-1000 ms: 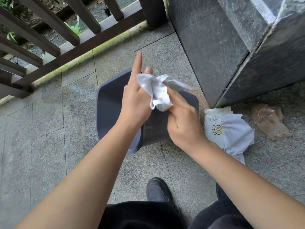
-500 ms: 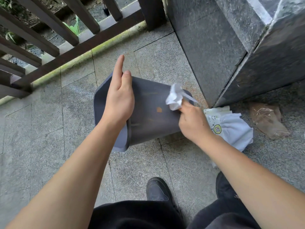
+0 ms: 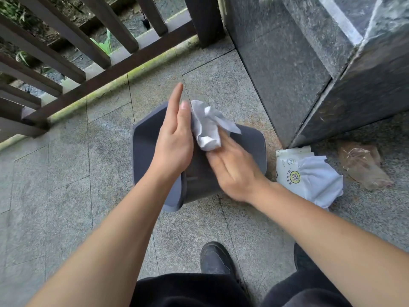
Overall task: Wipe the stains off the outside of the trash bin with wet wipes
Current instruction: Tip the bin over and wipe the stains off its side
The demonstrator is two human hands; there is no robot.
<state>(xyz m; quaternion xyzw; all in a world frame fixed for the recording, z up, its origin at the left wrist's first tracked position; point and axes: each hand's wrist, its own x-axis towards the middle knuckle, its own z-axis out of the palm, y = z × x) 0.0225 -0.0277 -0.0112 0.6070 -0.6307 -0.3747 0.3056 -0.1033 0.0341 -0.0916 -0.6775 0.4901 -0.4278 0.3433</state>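
Note:
A dark grey trash bin lies tipped on the stone paving, mostly hidden under my hands. My right hand grips a crumpled white wet wipe and holds it up above the bin. My left hand hovers edge-on over the bin's left half, its fingers straight and together. Its thumb lies against the wipe's left side. No stain on the bin shows from here.
An opened wet wipe pack with a white sheet lies right of the bin, a crumpled plastic bag beyond it. A dark stone pillar rises behind, a wooden railing at upper left. My shoe stands close in front.
My left hand has let go of the bin's rim and straightened. My right hand has lifted the wipe off the bin's side and brought it in against the left hand. The bin has turned.

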